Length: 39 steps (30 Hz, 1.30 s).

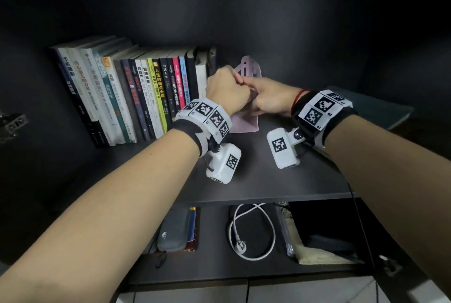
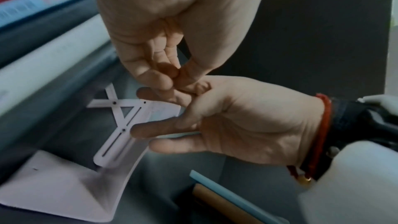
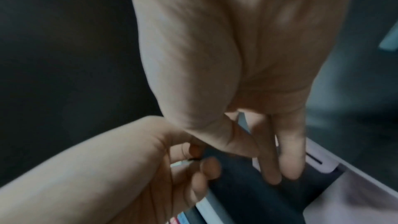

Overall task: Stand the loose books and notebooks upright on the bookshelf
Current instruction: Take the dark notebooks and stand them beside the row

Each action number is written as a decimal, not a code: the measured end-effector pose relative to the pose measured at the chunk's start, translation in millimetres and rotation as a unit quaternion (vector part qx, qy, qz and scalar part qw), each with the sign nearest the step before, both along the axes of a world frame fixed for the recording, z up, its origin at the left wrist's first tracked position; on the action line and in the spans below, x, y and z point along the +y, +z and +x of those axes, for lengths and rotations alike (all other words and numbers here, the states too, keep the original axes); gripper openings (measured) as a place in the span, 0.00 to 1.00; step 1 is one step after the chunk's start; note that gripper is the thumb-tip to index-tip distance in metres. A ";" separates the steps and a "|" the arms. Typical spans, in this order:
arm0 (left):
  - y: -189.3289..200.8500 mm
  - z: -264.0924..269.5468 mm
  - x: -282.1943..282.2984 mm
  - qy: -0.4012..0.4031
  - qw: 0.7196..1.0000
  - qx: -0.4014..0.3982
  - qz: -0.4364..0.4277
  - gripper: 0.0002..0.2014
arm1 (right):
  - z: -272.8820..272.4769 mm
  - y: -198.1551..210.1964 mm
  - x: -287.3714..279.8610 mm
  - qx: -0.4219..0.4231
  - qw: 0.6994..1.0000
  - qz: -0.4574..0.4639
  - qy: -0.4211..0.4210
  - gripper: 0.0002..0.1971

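A row of books (image 1: 146, 92) stands upright at the left of the shelf. A lilac metal bookend (image 1: 247, 66) stands just right of the row, its slotted plate (image 2: 120, 125) upright. My left hand (image 1: 227, 88) is curled at the row's right end. Its thumb and fingers (image 3: 193, 161) seem to pinch the top edge of the last dark book (image 3: 241, 188). My right hand (image 1: 268, 100) meets it there and pinches the bookend's plate (image 3: 318, 159) between thumb and fingers (image 2: 155, 129). A dark teal notebook (image 1: 373, 107) lies flat at the shelf's right.
The shelf board (image 1: 268, 175) is bare in front of the hands. On the lower shelf lie a grey pencil case (image 1: 173, 232), a coiled white cable (image 1: 251, 232) and a bagged item (image 1: 317, 254). A metal hinge (image 1: 13, 127) sticks out at the left wall.
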State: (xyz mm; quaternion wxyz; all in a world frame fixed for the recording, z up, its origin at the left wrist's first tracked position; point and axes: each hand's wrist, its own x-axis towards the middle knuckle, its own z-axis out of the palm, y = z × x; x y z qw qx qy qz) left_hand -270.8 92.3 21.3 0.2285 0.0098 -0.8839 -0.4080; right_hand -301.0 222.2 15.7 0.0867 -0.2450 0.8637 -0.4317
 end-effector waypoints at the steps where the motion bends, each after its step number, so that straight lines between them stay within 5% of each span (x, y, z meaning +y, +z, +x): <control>1: -1.3 -1.8 6.6 -0.003 1.000 -0.007 0.003 0.09 | 2.6 1.6 9.3 -0.009 1.000 -0.015 -0.009 0.33; 4: -2.8 -3.0 30.4 -0.031 0.999 -0.039 -0.003 0.08 | 13.5 9.6 40.8 -0.027 0.998 -0.025 -0.055 0.33; 8: -3.0 0.9 76.0 -0.105 0.992 -0.069 0.021 0.02 | 26.4 20.9 98.6 -0.030 0.985 -0.006 -0.171 0.16; 12: -10.7 1.8 132.6 -0.180 0.953 -0.224 0.100 0.13 | 40.3 26.1 158.2 0.062 0.928 0.187 -0.315 0.06; 14: -19.3 1.4 151.0 -0.224 0.918 -0.306 0.114 0.13 | 47.3 20.4 178.2 0.049 0.900 0.304 -0.310 0.20; 18: -24.2 -2.3 163.7 -0.201 0.873 -0.372 0.244 0.07 | 44.6 -6.1 194.5 -0.016 0.894 0.355 -0.273 0.51; 20: -20.5 -6.0 164.4 -0.178 0.848 -0.390 0.313 0.11 | 35.8 -12.8 194.8 -0.012 0.880 0.381 -0.283 0.58; 23: -16.6 -10.8 162.2 -0.154 0.819 -0.415 0.365 0.25 | 29.7 -7.2 190.2 0.007 0.864 0.414 -0.286 0.52; 29: -21.4 -22.4 166.7 -0.118 0.818 -0.386 0.409 0.24 | 23.2 5.1 183.6 0.067 0.853 0.448 -0.259 0.34; 32: -25.4 -22.9 177.8 -0.114 0.833 -0.383 0.383 0.18 | 24.3 10.9 187.2 0.073 0.863 0.431 -0.253 0.33; 35: -30.9 -21.5 193.6 -0.143 0.847 -0.373 0.351 0.25 | 28.5 15.8 201.5 0.065 0.892 0.362 -0.264 0.28; 37: -33.2 -22.2 207.8 -0.165 0.828 -0.383 0.375 0.28 | 34.5 16.8 209.9 0.052 0.907 0.322 -0.267 0.23; 39: -35.1 -21.5 217.5 -0.189 0.806 -0.382 0.411 0.17 | 38.6 14.8 213.3 0.044 0.917 0.294 -0.265 0.20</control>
